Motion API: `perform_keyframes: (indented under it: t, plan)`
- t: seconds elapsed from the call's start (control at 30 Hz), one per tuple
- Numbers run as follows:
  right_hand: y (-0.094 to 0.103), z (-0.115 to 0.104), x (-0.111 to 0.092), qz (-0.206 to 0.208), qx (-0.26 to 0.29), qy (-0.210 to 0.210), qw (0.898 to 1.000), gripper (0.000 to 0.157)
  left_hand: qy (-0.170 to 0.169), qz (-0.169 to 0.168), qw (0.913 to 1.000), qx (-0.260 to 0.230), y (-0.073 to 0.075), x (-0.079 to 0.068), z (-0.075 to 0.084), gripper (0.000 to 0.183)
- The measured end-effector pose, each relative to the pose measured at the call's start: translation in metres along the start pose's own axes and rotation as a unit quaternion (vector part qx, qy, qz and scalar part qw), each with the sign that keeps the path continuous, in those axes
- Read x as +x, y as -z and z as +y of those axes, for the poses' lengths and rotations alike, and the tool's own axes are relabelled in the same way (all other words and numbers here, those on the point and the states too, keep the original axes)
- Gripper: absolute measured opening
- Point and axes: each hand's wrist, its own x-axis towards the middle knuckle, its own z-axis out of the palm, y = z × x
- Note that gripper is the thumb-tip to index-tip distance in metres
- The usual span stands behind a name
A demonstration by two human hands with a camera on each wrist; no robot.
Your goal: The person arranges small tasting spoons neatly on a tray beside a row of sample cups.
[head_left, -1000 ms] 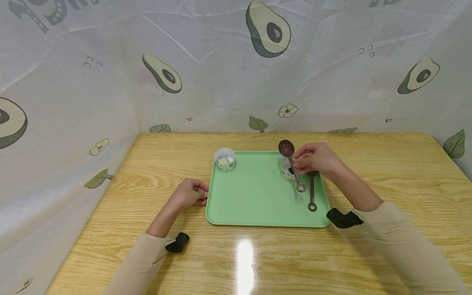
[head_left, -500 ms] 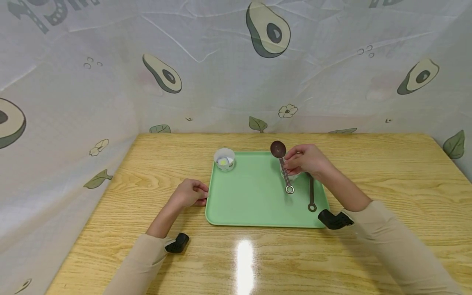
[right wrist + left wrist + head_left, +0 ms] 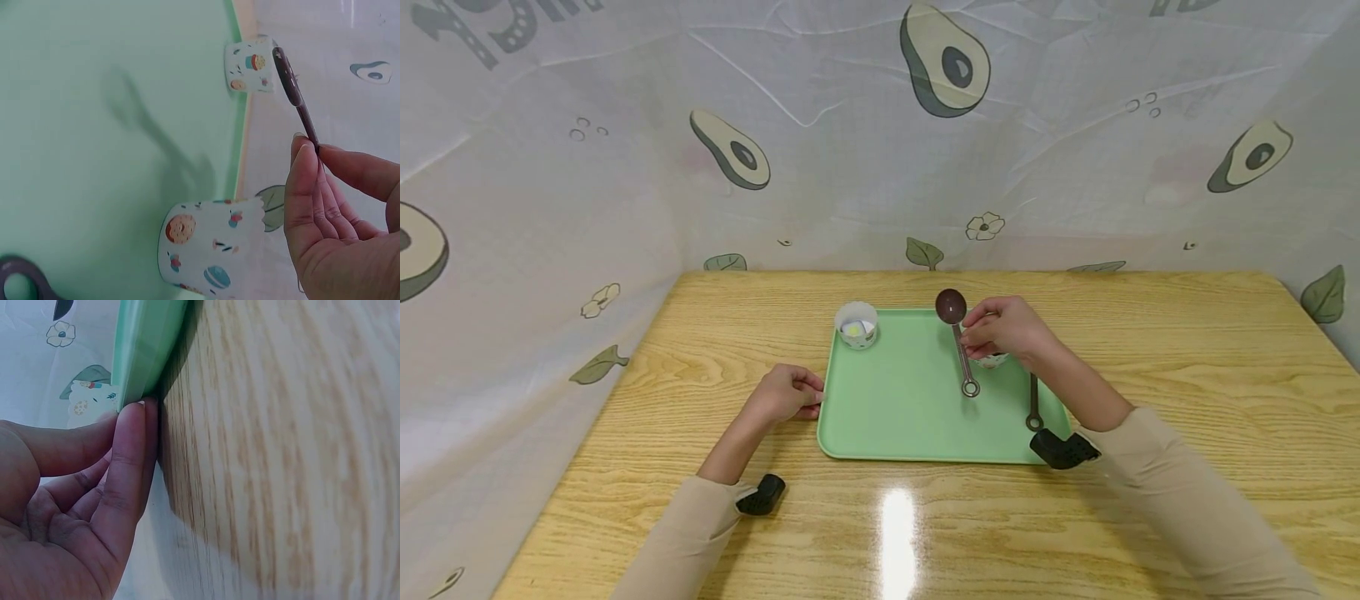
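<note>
My left hand is at the left side of a green tray, thumb and fingertips pinching its rim. A brown spoon with a round bowl and a ring-ended handle is pinched by the handle in my right hand. It hangs above the tray, bowl toward the back, its shadow cast on the green surface in the right wrist view. Below this hand stands a patterned paper baking cup, mostly covered by the fingers in the head view. A second brown spoon lies at the tray's right, its bowl hidden behind my arm.
Another paper baking cup stands at the tray's back left corner, with something white and yellow inside. The tray rests on a wooden table, with an avocado-print cloth hanging behind and to the left.
My right hand has carried the spoon leftward above the tray, past the right paper cup. The left hand and the tray have stayed put.
</note>
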Motion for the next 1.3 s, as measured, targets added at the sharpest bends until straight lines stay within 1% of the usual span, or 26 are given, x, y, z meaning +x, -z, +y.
perform_keyframes:
  t: [0.07, 0.2, 0.73, 1.1, 1.3]
  plan:
    - [-0.002, 0.000, 0.001, -0.001, 0.002, 0.000, 1.000, 0.022, 0.015, 0.009, 0.9998, 0.005, -0.001, 0.000, 0.002, 0.010]
    - [-0.007, -0.001, 0.003, -0.002, 0.004, -0.011, 1.000, 0.022, 0.021, 0.015, 0.9996, 0.010, -0.003, -0.001, 0.003, 0.012]
    - [-0.034, 0.006, 0.010, -0.005, 0.030, -0.024, 0.999, 0.018, 0.017, 0.015, 0.9997, 0.014, -0.003, 0.000, 0.000, 0.011]
    - [-0.051, 0.014, 0.015, 0.004, 0.027, -0.035, 0.999, 0.017, 0.016, 0.011, 0.9997, 0.012, -0.003, 0.000, 0.001, 0.012]
    - [-0.060, 0.022, 0.020, 0.016, 0.045, -0.046, 0.998, 0.016, 0.014, 0.010, 0.9998, 0.013, -0.003, 0.001, 0.000, 0.011]
